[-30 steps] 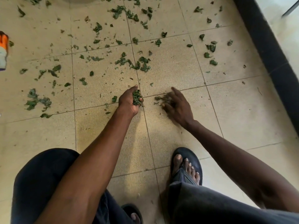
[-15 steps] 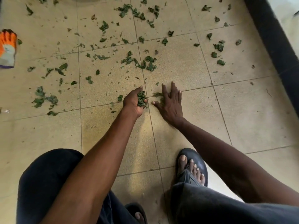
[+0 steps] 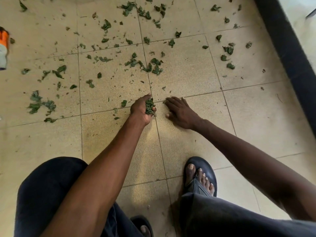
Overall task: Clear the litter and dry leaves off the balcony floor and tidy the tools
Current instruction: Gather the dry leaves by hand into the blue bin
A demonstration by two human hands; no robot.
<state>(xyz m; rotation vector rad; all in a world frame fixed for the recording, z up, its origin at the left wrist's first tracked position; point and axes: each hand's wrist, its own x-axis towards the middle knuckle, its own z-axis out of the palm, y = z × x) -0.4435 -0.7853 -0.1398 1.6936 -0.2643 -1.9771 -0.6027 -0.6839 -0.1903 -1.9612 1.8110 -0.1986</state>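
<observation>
Item 1, your left hand [image 3: 141,111]: curled round a wad of green leaves [image 3: 149,106], thumb side up, knuckles low over the tiled floor [image 3: 188,72]. The wad fills the fist and shows between thumb and fingers. Landmark for this list: that fist.

Item 2, your right hand [image 3: 181,112]: just beside the fist, apart from it, palm down on the floor with fingers straight and spread, holding nothing. A small leaf scrap [image 3: 165,101] lies at its fingertips, between the two hands.

Item 3, loose leaves nearest the fist: one single leaf [image 3: 124,103] just to its left, with smaller bits below that one. A denser cluster [image 3: 150,65] lies beyond the fist, straight ahead of it.

Item 4, scattered leaves: a clump [image 3: 41,105] well to the left of the fist; a further group [image 3: 228,55] ahead and to the right, near the dark kerb [image 3: 290,53]; more along the far edge of the view.

Item 5, orange and grey glove [image 3: 3,48]: far left of the fist, cut by the frame edge.

Item 6, your foot in a dark sandal [image 3: 201,177]: behind the fist, below your right hand.
</observation>
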